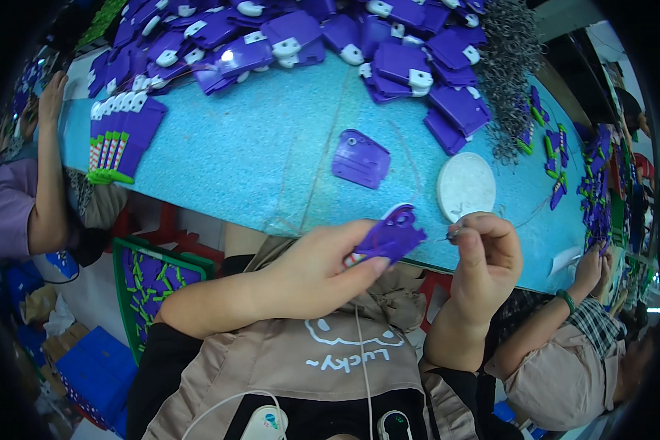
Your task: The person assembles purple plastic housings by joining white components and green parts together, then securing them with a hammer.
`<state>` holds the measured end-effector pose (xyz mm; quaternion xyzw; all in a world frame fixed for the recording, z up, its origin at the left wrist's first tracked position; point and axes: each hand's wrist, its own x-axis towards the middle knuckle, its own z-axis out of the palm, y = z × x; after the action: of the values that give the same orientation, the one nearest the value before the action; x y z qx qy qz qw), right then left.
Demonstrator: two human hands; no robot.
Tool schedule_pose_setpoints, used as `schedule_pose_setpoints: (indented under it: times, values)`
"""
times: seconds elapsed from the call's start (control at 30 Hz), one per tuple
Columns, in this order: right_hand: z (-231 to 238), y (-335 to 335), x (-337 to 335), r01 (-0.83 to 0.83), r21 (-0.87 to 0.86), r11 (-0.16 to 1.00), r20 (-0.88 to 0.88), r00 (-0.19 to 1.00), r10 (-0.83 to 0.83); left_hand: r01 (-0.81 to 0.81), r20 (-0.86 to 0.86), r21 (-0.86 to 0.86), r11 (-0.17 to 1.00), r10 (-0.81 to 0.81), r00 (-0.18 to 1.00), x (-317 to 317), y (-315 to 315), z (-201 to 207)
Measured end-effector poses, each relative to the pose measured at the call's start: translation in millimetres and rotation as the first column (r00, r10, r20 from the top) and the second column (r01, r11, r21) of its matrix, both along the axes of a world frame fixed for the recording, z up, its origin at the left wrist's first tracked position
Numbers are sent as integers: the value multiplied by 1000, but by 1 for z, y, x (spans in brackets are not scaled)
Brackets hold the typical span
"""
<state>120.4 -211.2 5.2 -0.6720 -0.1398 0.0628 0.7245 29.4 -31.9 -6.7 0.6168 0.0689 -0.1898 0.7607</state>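
My left hand is closed round a purple plastic shell, its open inner side showing and a bit of striped edge near my fingers. Just to the right, my right hand pinches a small metal wire piece, perhaps a spring; its exact shape is too small to tell. A short gap separates it from the shell. Beyond my right fingertips lies a white round dish with a few tiny wire bits at its near edge. A loose purple cover rests on the blue tabletop ahead.
Purple parts with white ends are heaped at the back. A tangle of grey wire pieces sits at back right. Several assembled purple-and-green pieces line up at left. A green crate stands below. Co-workers sit on both sides.
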Motion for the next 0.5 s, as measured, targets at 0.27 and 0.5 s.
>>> schedule_pose_setpoints:
  times: [0.27, 0.5]
  values:
    - [6, 23, 9, -282, -332, 900, 231, 901, 368, 58, 102, 51, 997, -63, 993, -5, 5, 7]
    - [6, 33, -3, -578, -23, 816, -271, 789, 551, 87, 44, -78, 993, -84, 995, -13, 12, 5]
